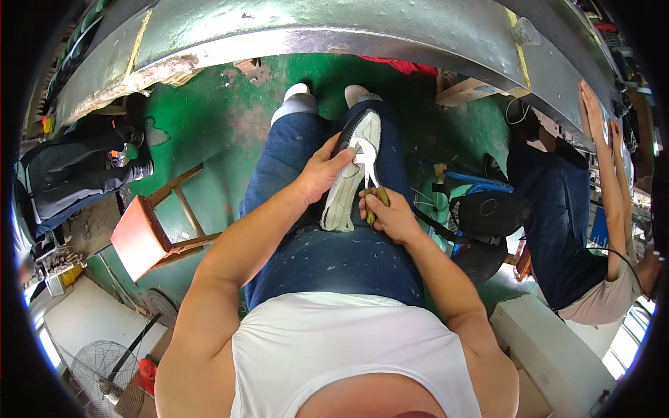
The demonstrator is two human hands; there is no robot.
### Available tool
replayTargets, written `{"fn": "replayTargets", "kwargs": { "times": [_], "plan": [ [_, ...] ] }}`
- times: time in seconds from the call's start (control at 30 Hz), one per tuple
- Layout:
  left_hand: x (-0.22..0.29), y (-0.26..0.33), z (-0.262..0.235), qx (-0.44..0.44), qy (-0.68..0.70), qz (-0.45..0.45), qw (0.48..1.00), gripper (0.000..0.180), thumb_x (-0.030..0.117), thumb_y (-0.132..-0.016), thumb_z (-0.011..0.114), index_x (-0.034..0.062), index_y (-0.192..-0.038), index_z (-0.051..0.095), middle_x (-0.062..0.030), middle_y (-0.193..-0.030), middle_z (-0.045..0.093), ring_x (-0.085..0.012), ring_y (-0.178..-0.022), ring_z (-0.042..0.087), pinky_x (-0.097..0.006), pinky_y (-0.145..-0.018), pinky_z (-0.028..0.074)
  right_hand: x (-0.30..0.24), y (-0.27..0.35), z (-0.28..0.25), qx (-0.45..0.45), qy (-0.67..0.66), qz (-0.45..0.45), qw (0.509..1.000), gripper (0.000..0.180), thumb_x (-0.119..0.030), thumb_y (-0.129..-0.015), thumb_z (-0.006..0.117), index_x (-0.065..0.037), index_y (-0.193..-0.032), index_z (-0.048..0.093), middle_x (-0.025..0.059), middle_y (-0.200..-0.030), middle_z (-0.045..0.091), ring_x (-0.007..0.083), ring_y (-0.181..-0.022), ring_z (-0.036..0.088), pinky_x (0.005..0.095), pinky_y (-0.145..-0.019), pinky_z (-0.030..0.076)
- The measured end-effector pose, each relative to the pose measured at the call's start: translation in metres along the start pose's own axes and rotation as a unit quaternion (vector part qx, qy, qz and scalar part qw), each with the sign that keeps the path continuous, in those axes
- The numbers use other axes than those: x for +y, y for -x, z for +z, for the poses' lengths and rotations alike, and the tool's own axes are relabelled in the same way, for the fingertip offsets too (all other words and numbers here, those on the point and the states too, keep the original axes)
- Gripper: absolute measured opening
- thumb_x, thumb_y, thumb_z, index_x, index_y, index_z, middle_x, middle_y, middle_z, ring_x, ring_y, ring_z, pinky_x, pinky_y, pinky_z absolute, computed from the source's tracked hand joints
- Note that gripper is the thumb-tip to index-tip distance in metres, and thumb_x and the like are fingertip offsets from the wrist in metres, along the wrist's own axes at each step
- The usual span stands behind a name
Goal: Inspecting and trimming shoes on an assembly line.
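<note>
A cream-white shoe (339, 200) with a dark edge along its left side lies lengthwise on my lap, its rounded end pointing away from me. My left hand (322, 169) is closed around the shoe's left side, the thumb on top. In my right hand (394, 216) I grip a pair of pincers (376, 202) by its olive handles. The pale metal head rests against the middle of the shoe, close to my left thumb. I cannot make out what, if anything, sits between the jaws.
A metal-topped bench (334, 31) spans the far side above a green floor (223, 125). An orange-topped stool (143, 237) stands left, near a standing fan (104, 376). Another person sits at the right, hands at the bench; someone's dark-clothed legs show at the left. A black padded seat (488, 212) stands right.
</note>
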State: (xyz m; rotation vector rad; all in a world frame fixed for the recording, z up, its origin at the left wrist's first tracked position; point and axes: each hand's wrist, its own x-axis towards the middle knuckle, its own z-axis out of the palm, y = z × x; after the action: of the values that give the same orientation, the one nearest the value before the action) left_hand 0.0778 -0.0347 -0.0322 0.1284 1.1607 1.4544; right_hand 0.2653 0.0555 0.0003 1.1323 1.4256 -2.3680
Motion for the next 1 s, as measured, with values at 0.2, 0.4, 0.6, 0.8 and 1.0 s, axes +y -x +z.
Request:
{"fn": "replayTargets", "kwargs": {
  "times": [0.2, 0.4, 0.6, 0.8, 1.0],
  "plan": [
    [-0.001, -0.002, 0.016, 0.037, -0.08, 0.013, 0.996, 0.061, 0.033, -0.099, 0.062, 0.0047, -0.149, 0.042, -0.0106, -0.128, 0.062, -0.0176, -0.113, 0.059, -0.032, -0.099, 0.048, 0.005, 0.009, -0.03, -0.098, -0.201, 0.1, 0.97, 0.026, -0.021, -0.101, 0.058, 0.001, -0.115, 0.057, 0.0074, -0.094, 0.062, 0.0095, -0.076, 0.058, 0.0167, -0.044, 0.038],
    [0.012, -0.013, 0.025, 0.072, -0.162, -0.062, 0.982, 0.05, 0.027, -0.097, 0.064, 0.002, -0.139, 0.051, -0.0077, -0.116, 0.067, -0.015, -0.099, 0.065, -0.032, -0.089, 0.053, -0.041, 0.023, -0.068, -0.152, -0.09, 0.097, 0.979, 0.034, -0.026, -0.101, 0.058, 0.003, -0.116, 0.055, 0.0098, -0.098, 0.064, 0.0163, -0.084, 0.067, 0.0224, -0.047, 0.052],
    [0.016, -0.013, 0.021, 0.04, -0.144, -0.078, 0.986, 0.056, 0.027, -0.093, 0.067, -0.0011, -0.139, 0.05, -0.0127, -0.115, 0.067, -0.0192, -0.098, 0.067, -0.034, -0.085, 0.054, -0.076, 0.006, -0.044, 0.057, 0.306, -0.159, 0.937, 0.038, -0.034, -0.105, 0.044, 0.0, -0.106, 0.061, 0.0057, -0.081, 0.064, 0.013, -0.067, 0.061, 0.026, -0.056, 0.047],
    [0.024, -0.014, 0.017, -0.009, -0.173, -0.096, 0.98, 0.05, 0.02, -0.092, 0.07, 0.0002, -0.134, 0.052, -0.0106, -0.116, 0.067, -0.0176, -0.1, 0.067, -0.035, -0.088, 0.055, -0.078, -0.004, -0.039, 0.058, 0.392, -0.204, 0.895, 0.04, -0.032, -0.103, 0.047, 0.003, -0.09, 0.061, 0.0106, -0.07, 0.063, 0.0202, -0.066, 0.062, 0.0341, -0.065, 0.049],
    [0.033, -0.011, 0.009, -0.053, -0.147, -0.117, 0.981, 0.047, 0.022, -0.092, 0.071, 0.0034, -0.132, 0.056, -0.0091, -0.118, 0.067, -0.0171, -0.102, 0.066, -0.033, -0.089, 0.053, -0.085, 0.012, -0.042, 0.036, 0.417, -0.047, 0.907, 0.029, -0.025, -0.098, 0.057, 0.002, -0.091, 0.062, 0.0112, -0.069, 0.062, 0.0186, -0.064, 0.063, 0.0333, -0.062, 0.049]
  ]
}}
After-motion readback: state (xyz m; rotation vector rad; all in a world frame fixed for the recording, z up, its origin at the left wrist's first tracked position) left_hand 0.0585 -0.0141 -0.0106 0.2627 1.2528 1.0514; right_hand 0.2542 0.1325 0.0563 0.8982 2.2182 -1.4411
